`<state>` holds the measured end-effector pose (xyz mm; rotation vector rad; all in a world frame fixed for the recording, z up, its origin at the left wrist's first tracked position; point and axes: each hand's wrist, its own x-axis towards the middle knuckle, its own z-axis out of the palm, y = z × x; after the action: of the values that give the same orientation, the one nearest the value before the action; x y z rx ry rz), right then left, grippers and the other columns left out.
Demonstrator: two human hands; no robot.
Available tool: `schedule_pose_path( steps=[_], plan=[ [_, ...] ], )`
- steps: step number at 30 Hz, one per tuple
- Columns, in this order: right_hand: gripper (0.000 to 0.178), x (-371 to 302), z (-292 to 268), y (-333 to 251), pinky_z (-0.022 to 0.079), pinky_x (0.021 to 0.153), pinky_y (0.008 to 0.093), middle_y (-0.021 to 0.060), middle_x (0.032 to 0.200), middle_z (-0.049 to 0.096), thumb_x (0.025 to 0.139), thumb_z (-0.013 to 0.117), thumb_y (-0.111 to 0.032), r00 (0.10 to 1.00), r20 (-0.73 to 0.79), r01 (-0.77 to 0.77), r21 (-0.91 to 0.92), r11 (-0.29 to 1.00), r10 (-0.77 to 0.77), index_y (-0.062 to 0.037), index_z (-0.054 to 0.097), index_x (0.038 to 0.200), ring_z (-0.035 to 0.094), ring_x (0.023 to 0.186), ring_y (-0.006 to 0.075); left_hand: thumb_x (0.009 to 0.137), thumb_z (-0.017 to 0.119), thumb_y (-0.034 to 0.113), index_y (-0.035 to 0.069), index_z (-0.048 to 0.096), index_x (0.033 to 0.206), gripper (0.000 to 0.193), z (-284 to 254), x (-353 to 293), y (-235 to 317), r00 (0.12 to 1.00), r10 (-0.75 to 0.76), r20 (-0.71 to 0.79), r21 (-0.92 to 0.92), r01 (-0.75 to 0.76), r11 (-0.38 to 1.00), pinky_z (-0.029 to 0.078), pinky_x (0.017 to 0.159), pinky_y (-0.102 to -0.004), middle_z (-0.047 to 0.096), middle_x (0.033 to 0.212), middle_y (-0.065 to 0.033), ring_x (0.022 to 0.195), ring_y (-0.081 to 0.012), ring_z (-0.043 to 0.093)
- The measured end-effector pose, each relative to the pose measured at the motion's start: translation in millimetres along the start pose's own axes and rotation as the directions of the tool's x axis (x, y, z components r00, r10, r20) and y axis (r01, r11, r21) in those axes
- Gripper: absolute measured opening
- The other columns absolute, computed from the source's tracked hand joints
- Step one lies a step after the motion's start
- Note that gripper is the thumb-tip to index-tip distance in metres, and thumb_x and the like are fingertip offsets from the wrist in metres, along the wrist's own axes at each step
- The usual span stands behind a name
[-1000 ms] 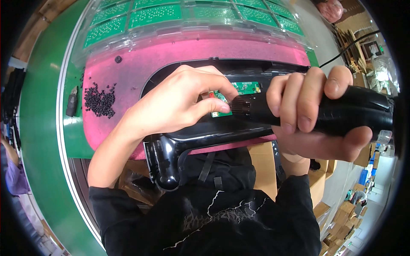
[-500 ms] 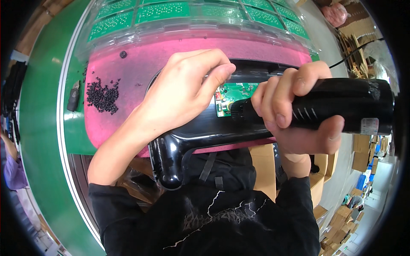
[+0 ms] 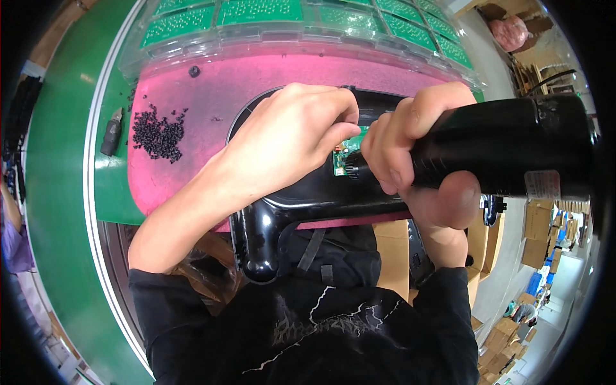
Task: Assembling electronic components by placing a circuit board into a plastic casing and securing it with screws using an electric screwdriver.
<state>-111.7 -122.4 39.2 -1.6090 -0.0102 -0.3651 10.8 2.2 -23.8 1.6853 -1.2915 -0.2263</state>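
My right hand is wrapped round a thick black electric screwdriver, held nearly level and pointing left. Its ribbed nose reaches down to a green circuit board set in a glossy black plastic housing. The driver's tip and whatever it touches cannot be made out. Over the housing's left part lies my left hand, fingers curled and thumb close to the index finger beside the board. Anything pinched there is hidden. The two hands cover much of the board.
A pink mat lies under the housing. On it are a heap of small black screws and a round black piece. A dark-handled tool rests to the left. Beyond stands a clear tray of green boards; cardboard is below.
My right hand and the screwdriver have shifted left, covering more of the board. My left fingertips have come nearer to me, closer to the board. The whole view has shifted slightly.
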Motion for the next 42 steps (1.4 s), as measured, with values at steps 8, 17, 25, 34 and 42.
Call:
schedule_pose_path(
  steps=[8,17,25,34,42],
  plan=[
    [0.061,-4.0,-29.0,-5.3,0.041,0.056,0.0276,-0.0042,0.068,0.053,0.083,0.065,-0.064,0.903,0.052,0.401,0.253,0.88,-0.426,-0.0113,0.05,0.108,0.049,0.052,0.0092,0.076,0.076,0.008,0.001,0.065,0.087,0.017,0.1,5.2,2.5,0.96,0.223,0.172,0.067,-0.237,0.969,0.051,0.065,-0.0395,0.066,0.081,-0.0117,0.076,-0.0308,0.064],
    [0.057,-10.2,-44.1,-22.6,0.043,0.059,0.0272,-0.0043,0.07,0.054,0.082,0.068,-0.059,0.886,0.041,0.442,0.227,0.868,-0.461,-0.0117,0.05,0.109,0.051,0.054,0.0081,0.073,0.075,0.0,-0.002,0.064,0.086,0.017,2.4,6.6,7.4,0.929,0.351,0.117,-0.102,-0.341,0.935,0.05,0.062,-0.0374,0.064,0.079,-0.0123,0.072,-0.03,0.062],
    [0.054,-14.0,-56.5,-22.1,0.044,0.061,0.0275,-0.0038,0.071,0.055,0.082,0.07,-0.053,0.87,0.069,0.466,0.211,0.859,-0.488,-0.0116,0.05,0.109,0.052,0.056,0.0081,0.075,0.074,-0.001,-0.002,0.065,0.089,0.017,3.3,7.5,11.0,0.951,0.272,0.147,-0.091,-0.26,0.961,0.05,0.062,-0.036,0.066,0.082,-0.0122,0.073,-0.0287,0.063],
    [0.054,-27.8,-64.4,-27.4,0.043,0.059,0.0288,-0.0019,0.07,0.054,0.084,0.066,-0.055,0.894,-0.072,0.448,0.119,0.886,-0.442,-0.0097,0.05,0.108,0.05,0.055,0.0093,0.067,0.085,0.019,0.003,0.064,0.111,0.051,0.9,9.0,22.9,0.981,0.11,0.162,-0.121,-0.091,0.988,0.049,0.066,-0.0315,0.067,0.103,-0.0089,0.073,-0.0204,0.058],
    [0.051,-31.6,-72.4,-0.2,0.038,0.053,0.0291,0.0005,0.061,0.047,0.089,0.052,-0.054,0.92,-0.322,0.27,0.103,0.957,-0.225,-0.0049,0.049,0.101,0.043,0.048,0.0121,0.058,0.088,0.032,0.009,0.055,0.125,0.078,1.2,4.0,18.9,0.943,-0.087,0.321,0.186,0.027,0.982,0.052,0.081,-0.0381,0.057,0.124,-0.0078,0.095,-0.03,0.06]
  ],
)
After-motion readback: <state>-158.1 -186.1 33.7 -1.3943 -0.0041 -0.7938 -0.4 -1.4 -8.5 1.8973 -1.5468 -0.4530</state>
